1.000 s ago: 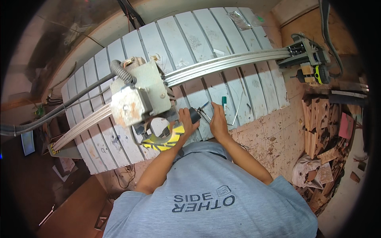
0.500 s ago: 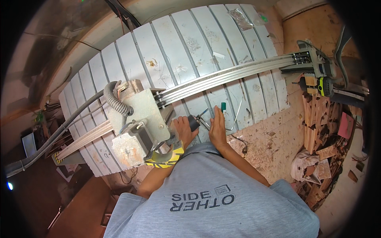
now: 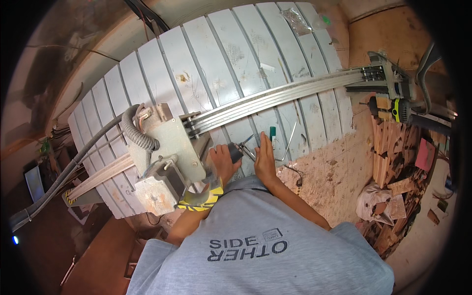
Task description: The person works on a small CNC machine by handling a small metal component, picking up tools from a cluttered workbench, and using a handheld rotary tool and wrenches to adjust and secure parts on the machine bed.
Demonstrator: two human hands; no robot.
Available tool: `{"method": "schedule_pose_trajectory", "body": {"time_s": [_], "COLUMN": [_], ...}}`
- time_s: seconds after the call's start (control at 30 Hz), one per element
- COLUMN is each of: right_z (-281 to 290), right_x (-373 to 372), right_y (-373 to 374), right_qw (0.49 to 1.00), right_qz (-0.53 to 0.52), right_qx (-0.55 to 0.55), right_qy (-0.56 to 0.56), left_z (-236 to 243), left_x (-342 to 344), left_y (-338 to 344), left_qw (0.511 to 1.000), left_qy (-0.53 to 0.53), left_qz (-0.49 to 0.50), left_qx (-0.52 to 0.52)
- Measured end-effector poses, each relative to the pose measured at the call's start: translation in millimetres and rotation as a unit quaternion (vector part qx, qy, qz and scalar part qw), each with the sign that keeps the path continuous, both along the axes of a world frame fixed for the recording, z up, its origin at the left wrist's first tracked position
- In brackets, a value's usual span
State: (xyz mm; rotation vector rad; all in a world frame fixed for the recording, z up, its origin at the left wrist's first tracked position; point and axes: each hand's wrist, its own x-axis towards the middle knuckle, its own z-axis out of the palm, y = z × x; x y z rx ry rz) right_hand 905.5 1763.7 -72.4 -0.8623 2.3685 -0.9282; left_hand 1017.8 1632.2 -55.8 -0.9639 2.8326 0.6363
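Observation:
My left hand (image 3: 222, 161) is wrapped round a short black cylindrical part (image 3: 235, 152), low over the slatted bed. From its right end stick out thin metal pieces (image 3: 249, 152); what they are is too small to make out. Beside them is my right hand (image 3: 265, 161), its fingers straight and close together, seen edge-on. It is next to the metal pieces; I cannot tell whether it touches them. Just past its fingertips lies a small green cylindrical object (image 3: 272, 132). A thin bent metal rod (image 3: 291, 140) lies to the right.
A metal gantry rail (image 3: 280, 102) crosses the grey slatted bed (image 3: 187, 44). Its carriage (image 3: 172, 147), with a ribbed hose (image 3: 133, 130) and a yellow-black striped guard (image 3: 202, 198), stands close by my left arm. Wood offcuts (image 3: 386, 157) and a white sack (image 3: 372, 202) lie at right.
The whole view has shifted slightly left. My left hand keeps its hold on the black cylinder, and my right hand stays beside it with fingers straight.

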Motion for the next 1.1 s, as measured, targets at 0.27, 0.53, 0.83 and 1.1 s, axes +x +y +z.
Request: {"method": "schedule_pose_trajectory", "body": {"time_s": [0.27,0.53,0.83,1.1], "right_z": [1,-26,-1,-11], "right_x": [3,-1,-7,-5], "right_y": [0,22,13,23], "right_qw": [1.000,0.995,0.999,0.992], "right_qz": [-0.006,0.043,0.030,0.121], "right_qx": [-0.001,0.029,-0.009,-0.012], "right_qy": [0.004,0.088,0.033,0.030], "left_z": [-2,-9,-6,3], "left_x": [-1,1,0,-2], "left_y": [-2,5,-1,4], "left_qw": [0.999,1.000,0.998,0.998], "left_qy": [0.037,0.028,0.054,0.057], "left_qz": [0.004,0.005,-0.006,0.033], "left_qx": [-0.003,0.002,-0.041,-0.022]}}
